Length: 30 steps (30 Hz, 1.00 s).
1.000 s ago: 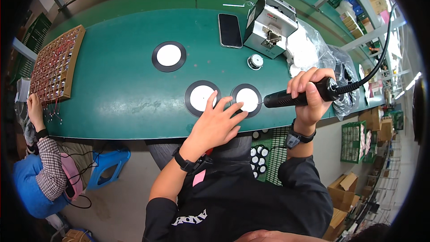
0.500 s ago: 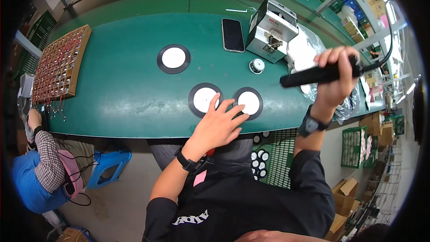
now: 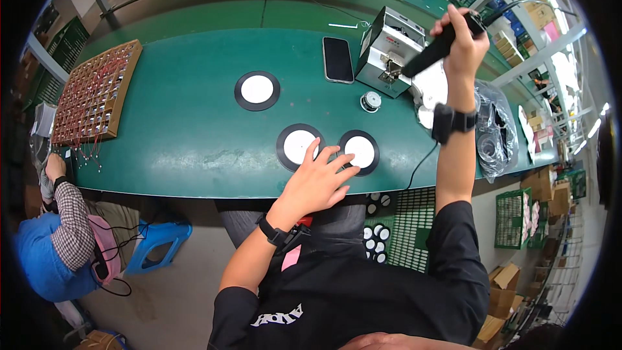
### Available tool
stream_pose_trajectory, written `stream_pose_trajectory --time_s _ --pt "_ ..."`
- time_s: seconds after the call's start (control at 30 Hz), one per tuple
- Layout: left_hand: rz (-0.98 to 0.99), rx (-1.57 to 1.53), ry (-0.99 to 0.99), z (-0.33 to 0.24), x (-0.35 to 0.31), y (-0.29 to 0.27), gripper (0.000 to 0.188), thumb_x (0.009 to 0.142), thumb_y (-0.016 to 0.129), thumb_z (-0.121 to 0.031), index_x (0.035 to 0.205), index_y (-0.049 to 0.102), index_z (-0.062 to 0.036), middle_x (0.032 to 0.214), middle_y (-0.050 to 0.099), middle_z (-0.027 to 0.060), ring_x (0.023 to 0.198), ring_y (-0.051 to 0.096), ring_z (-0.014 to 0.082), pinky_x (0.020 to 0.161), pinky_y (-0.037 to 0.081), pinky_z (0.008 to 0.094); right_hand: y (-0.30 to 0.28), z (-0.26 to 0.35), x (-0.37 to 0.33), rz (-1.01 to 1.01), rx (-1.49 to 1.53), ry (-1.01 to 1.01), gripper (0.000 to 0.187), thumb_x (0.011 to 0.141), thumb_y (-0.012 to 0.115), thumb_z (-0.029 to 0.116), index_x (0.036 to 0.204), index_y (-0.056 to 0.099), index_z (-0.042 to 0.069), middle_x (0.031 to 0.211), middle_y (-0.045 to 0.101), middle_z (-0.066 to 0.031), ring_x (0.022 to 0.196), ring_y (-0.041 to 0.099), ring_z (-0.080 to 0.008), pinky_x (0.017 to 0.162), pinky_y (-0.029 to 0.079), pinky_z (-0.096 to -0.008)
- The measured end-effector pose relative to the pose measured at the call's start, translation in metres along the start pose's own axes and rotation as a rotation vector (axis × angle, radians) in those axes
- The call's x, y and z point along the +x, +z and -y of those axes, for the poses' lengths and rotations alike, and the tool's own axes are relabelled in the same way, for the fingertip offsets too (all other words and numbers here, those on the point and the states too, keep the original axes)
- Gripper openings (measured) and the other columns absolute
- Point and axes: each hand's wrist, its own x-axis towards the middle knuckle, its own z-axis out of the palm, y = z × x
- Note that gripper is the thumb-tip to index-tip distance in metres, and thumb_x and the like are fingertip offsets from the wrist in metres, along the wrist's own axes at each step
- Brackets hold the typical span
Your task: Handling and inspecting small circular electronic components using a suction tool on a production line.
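My left hand rests at the near edge of the green table with fingers spread. Its fingertips touch two black-rimmed white discs, the left disc and the right disc. In my right hand is a corded black electric screwdriver, gripped around its handle. The tool's lower end is at the front of a silver box-shaped screw feeder; whether they touch I cannot tell. A third black-rimmed disc lies farther back. Beside the feeder sits a small round metal part.
A phone lies left of the feeder. Clear plastic bags cover the table's right end. A partitioned tray with red wires stands at the left, near a co-worker's hand. Below the table is a green crate.
My right hand has carried the electric screwdriver away from me and slightly left, bringing its lower end to the feeder's front. My left hand stays on the two discs.
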Motion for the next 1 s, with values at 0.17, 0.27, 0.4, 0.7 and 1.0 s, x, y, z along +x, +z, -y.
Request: stream_pose_trajectory --time_s 0.17,0.27,0.4,0.7,1.0 --pt "-0.014 0.004 0.009 -0.001 0.001 0.001 0.045 0.087 0.073 -0.032 0.13 0.066 -0.0202 0.138 0.06 0.0003 0.13 0.053 0.0282 0.121 0.027 0.0605 0.009 0.052 -0.072 0.081 0.115 0.026 0.014 0.097 0.065 0.01 0.102 0.056 0.0 0.083 0.059 -0.0116 0.071 0.062 -0.0253 0.066 0.055 -0.0424" --pt "-0.012 0.001 0.009 0.0 0.001 0.001 0.044 0.087 0.073 -0.032 0.13 0.066 -0.0202 0.138 0.06 0.0003 0.13 0.053 0.0286 0.121 0.027 0.0605 0.016 0.06 -0.105 0.151 0.122 0.033 0.015 0.098 0.062 0.01 0.103 0.052 0.001 0.082 0.057 -0.0122 0.071 0.061 -0.0259 0.068 0.055 -0.0433" --pt "-0.013 0.002 0.005 0.0 0.001 0.001 0.044 0.088 0.072 -0.032 0.13 0.066 -0.0201 0.138 0.06 0.0005 0.131 0.053 0.0291 0.121 0.027 0.0607 0.015 0.056 -0.126 0.221 0.113 0.043 0.016 0.098 0.061 0.01 0.103 0.048 0.002 0.08 0.055 -0.013 0.069 0.061 -0.0261 0.067 0.056 -0.0439" --pt "-0.021 0.002 0.009 0.0 0.001 0.002 0.043 0.088 0.072 -0.032 0.129 0.067 -0.0198 0.138 0.06 0.0003 0.131 0.053 0.0291 0.121 0.028 0.061 0.015 0.041 -0.131 0.199 0.075 0.028 0.016 0.098 0.061 0.008 0.103 0.048 0.002 0.08 0.055 -0.0134 0.068 0.061 -0.0261 0.068 0.057 -0.0441" --pt "-0.006 -0.003 -0.003 0.0 0.002 0.0 0.041 0.088 0.071 -0.032 0.127 0.069 -0.0196 0.138 0.06 -0.0001 0.13 0.053 0.028 0.121 0.027 0.0606 0.016 0.023 -0.125 0.194 0.085 0.072 0.015 0.099 0.062 0.009 0.101 0.049 0.002 0.079 0.055 -0.0115 0.064 0.057 -0.0215 0.062 0.052 -0.0386"
